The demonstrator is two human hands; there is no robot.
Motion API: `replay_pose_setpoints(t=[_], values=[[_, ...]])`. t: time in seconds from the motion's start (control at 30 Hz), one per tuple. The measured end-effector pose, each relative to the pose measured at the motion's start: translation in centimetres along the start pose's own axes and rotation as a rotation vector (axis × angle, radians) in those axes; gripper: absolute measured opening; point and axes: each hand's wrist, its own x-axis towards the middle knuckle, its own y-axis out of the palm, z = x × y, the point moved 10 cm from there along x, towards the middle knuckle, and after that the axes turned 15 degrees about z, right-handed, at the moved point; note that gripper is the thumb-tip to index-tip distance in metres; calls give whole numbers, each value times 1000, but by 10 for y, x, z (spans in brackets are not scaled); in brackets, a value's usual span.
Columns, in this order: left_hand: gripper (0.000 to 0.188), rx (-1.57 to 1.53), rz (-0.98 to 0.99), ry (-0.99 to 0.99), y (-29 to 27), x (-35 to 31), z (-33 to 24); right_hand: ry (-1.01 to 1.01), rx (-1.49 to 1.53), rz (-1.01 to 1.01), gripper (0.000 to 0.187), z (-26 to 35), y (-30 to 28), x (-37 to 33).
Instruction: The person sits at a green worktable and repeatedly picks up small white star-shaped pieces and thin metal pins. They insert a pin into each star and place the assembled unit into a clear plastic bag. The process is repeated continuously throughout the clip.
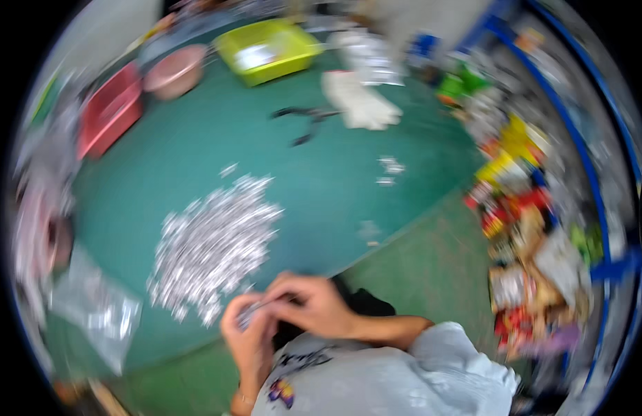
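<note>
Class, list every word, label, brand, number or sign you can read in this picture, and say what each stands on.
No text reads clearly enough to quote.
Pale grey shirt: dark lettering on the front, too blurred to read.
Colourful packaging at the right: any print is too small and blurred to read.

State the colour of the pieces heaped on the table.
The pieces are silvery, best seen in the head view.

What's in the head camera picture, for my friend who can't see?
A person's left hand and right hand meet around something small, too blurred to name, beside a green table. On it lie a heap of silvery pieces, a dark tool, white glove and yellow basin.
</note>
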Motion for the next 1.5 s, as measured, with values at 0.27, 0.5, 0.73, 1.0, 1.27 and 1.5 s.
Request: replay_pose_setpoints(t=[0.27,0.5,0.73,1.0,1.27,1.5], values=[[24,-2,-140,-99,54,18,22,-296,-136,-286,9,19,-59,-49],[29,-273,108,-370,77,42,72,-283,-639,-638,8,16,-121,-95],[26,-511,375,-413,107,70,98,-262,-908,-830,6,3,-166,-93],[25,-495,400,-492,131,93,121,-332,-1091,-1009,25,0,-161,-92],[24,-496,388,-528,125,120,133,-307,-1208,-952,11,28,-167,-108],[24,-540,423,-514,128,143,142,-191,-1190,-865,18,26,-170,-105]])
